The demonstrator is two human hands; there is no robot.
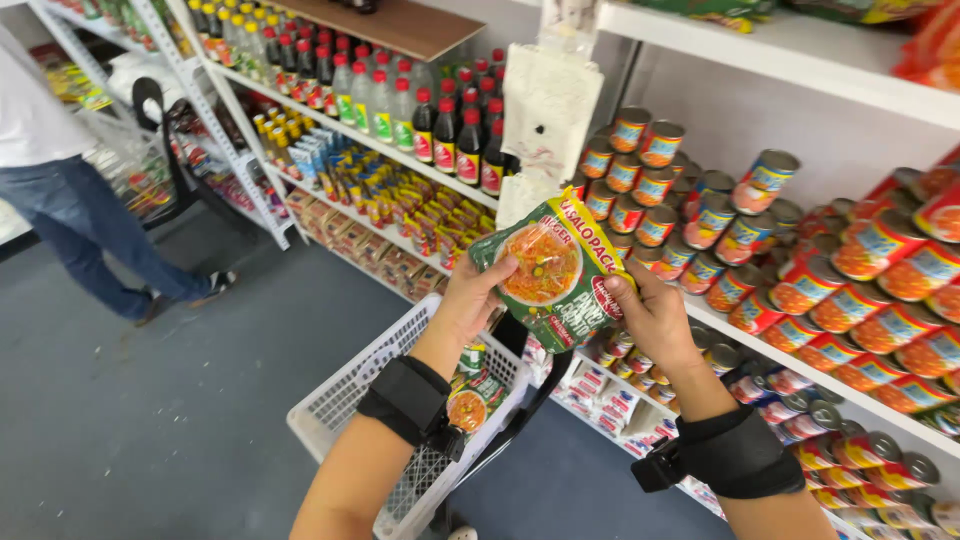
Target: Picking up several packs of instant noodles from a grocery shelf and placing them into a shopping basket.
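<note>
Store aisle beside the canned-goods shelf [800,350]: left hand [470,300] and right hand [655,320] both grip a green noodle packet [555,270] above the white basket [345,395]; edge-held grasp best keeps it flat.

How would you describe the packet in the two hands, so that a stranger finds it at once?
In front of the shelf of stacked cans, both hands hold up a green packet. Unlike the round tins behind it, it is flat, soft and shows orange noodles.
</note>
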